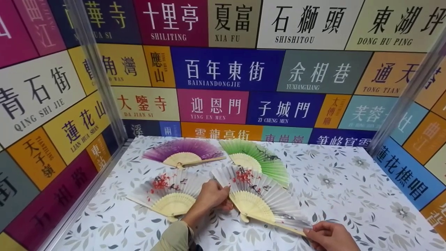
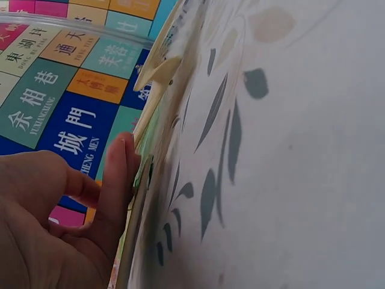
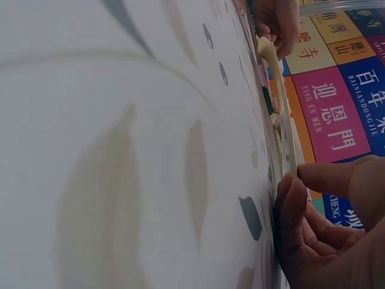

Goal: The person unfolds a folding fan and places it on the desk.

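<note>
A white folding fan (image 1: 256, 207) with red blossoms and dark branches lies spread in front of me, its pale ribs meeting at a pivot on the near side. My left hand (image 1: 213, 196) pinches its left guard stick. At the far end of the right guard, my right hand (image 1: 332, 237) holds the stick between thumb and fingers. Seen from the right wrist, that right hand (image 3: 331, 223) stays low, close to the tabletop. In the left wrist view, the left hand (image 2: 66, 211) has its fingertips against the stick.
A second white fan (image 1: 174, 202) is spread at the left, partly behind my left forearm. Farther back lie a purple fan (image 1: 184, 150) and a green fan (image 1: 245, 160). A leaf-patterned cloth (image 1: 331, 202) covers the table. Colourful sign-printed panels (image 1: 226, 69) enclose the back and sides.
</note>
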Demonstrator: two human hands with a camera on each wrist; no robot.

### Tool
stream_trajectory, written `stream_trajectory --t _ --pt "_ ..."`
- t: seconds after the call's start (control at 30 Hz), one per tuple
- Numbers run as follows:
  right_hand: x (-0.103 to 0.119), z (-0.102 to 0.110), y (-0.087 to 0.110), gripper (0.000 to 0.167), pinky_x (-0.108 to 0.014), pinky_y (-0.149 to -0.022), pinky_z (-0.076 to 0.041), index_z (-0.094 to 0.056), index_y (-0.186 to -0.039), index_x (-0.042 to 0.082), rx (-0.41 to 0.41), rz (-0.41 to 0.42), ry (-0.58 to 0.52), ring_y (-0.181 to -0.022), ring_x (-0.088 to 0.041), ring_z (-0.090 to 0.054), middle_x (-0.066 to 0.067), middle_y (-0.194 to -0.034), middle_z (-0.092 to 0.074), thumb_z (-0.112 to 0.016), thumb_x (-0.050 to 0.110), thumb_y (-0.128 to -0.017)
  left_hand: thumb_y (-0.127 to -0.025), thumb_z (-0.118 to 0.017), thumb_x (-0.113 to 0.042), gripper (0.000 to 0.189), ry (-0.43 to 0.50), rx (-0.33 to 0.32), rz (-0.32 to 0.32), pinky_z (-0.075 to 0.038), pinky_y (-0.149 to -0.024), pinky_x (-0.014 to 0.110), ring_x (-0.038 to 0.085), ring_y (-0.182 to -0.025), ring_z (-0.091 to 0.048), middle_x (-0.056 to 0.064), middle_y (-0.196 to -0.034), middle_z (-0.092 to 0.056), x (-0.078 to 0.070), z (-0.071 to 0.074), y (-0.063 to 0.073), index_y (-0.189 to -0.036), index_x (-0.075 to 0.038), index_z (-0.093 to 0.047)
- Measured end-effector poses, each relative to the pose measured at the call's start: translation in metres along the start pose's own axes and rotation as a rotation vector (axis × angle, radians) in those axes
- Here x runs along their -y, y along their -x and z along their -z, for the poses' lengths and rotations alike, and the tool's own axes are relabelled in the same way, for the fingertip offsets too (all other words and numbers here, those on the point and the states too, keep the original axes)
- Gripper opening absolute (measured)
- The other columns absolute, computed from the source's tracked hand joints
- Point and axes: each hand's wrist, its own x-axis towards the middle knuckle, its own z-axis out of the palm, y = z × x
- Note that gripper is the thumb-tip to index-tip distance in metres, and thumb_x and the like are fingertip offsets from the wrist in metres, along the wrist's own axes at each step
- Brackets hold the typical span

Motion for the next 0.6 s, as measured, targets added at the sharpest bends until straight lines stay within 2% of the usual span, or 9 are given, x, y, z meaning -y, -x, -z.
stream_trajectory --t 0.17,0.4,0.43,0.6 --pt "-0.002 0.005 0.002 0.036 -0.029 -0.064 -0.056 -0.075 -0.092 0.006 0.067 0.034 0.06 -0.066 -0.017 -0.067 -0.003 -0.071 -0.072 -0.086 0.04 -0.093 -0.101 -0.068 -0.019 0.031 -0.061 0.016 0.007 -0.057 -0.043 0.023 0.008 -0.043 -0.066 0.005 -0.055 -0.071 -0.001 0.004 0.0 -0.076 -0.002 -0.072" --pt "-0.006 0.015 0.005 0.034 -0.027 -0.066 -0.053 -0.078 -0.09 0.009 0.204 0.11 0.138 -0.067 -0.012 -0.064 0.005 -0.071 -0.072 -0.08 0.043 -0.097 -0.1 -0.069 -0.019 0.026 -0.039 0.062 0.041 -0.059 -0.043 0.023 0.009 -0.044 -0.067 0.007 -0.057 -0.071 -0.001 0.007 0.001 -0.082 0.0 -0.071" --pt "-0.006 0.016 0.005 0.034 -0.027 -0.067 -0.053 -0.078 -0.09 0.01 0.22 0.102 0.136 -0.068 -0.012 -0.064 0.005 -0.072 -0.073 -0.08 0.043 -0.098 -0.1 -0.07 -0.018 0.023 -0.045 0.063 0.034 -0.058 -0.043 0.023 0.009 -0.044 -0.067 0.007 -0.059 -0.071 0.0 0.007 0.001 -0.085 -0.001 -0.072" --pt "-0.011 0.023 0.005 0.033 -0.028 -0.067 -0.056 -0.079 -0.093 0.008 0.269 0.074 0.112 -0.069 -0.012 -0.066 0.004 -0.074 -0.073 -0.079 0.041 -0.098 -0.094 -0.068 -0.012 0.018 -0.118 0.076 0.041 -0.052 -0.042 0.018 0.008 -0.046 -0.068 0.004 -0.058 -0.072 -0.001 0.009 0.001 -0.08 -0.003 -0.074"
